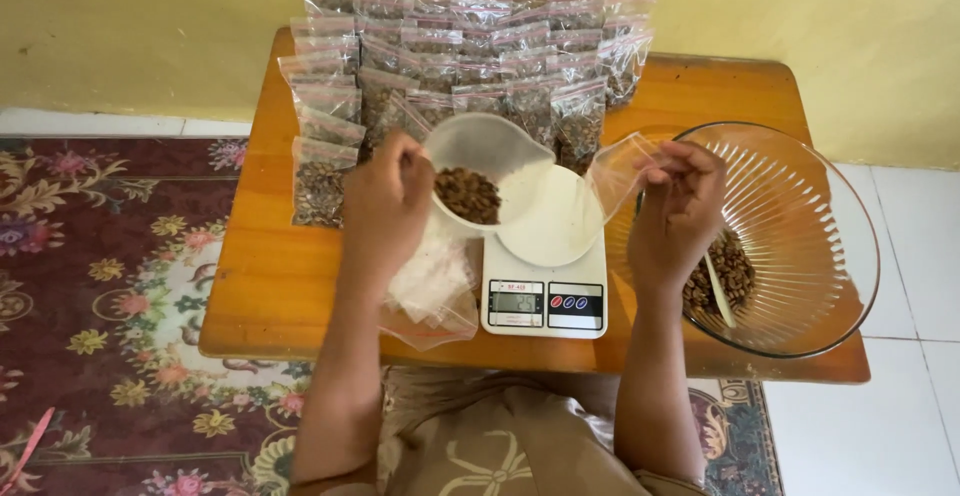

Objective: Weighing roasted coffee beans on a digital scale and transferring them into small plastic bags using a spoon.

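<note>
A translucent plastic cup (pixel 487 168) of brown beans is held tilted by the left hand (pixel 385 206) over a white digital scale (pixel 545 276). An empty clear plastic bag (pixel 622 168) is pinched by the right hand (pixel 678 211) beside a ribbed glass bowl (pixel 800 216).

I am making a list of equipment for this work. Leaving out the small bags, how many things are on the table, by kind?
Digital scale: 1
White cup of brown pieces, tilted in the left hand: 1
Large clear glass bowl: 1
Spoon in the bowl: 1
Total: 4
The right hand holds an open clear bag, not counted.
</note>
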